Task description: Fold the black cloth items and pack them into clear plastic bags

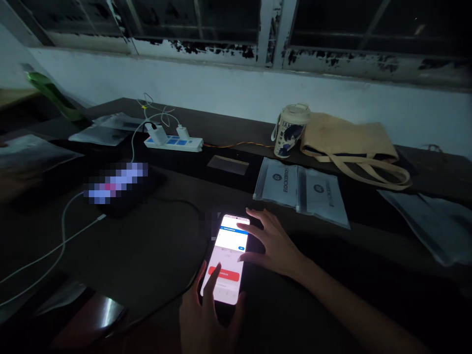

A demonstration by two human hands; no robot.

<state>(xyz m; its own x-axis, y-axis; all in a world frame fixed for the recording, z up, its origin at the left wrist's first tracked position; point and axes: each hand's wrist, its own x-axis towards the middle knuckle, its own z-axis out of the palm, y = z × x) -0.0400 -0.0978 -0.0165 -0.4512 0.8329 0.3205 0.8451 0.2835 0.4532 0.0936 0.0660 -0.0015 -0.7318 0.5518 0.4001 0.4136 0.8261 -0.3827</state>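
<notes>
A lit smartphone (226, 258) appears to lie face up on the dark table, its screen showing a blue bar and a red button. My left hand (210, 307) straddles the phone's lower end. Its thumb is at the right edge, other fingers are at the left edge, and the index finger is over the red button. From the right, my right hand (275, 241) reaches over the upper screen with its fingers apart; the fingertips hover over or touch the glass, I cannot tell which.
Behind the phone lie printed zip bags (313, 189), a cup (291, 130) and a beige tote bag (346, 137). A power strip (175, 142) with plugged-in chargers stands at the back left. White cables (63, 226) cross the left side, near a blurred lit device (116, 182). More plastic bags (431, 223) lie right.
</notes>
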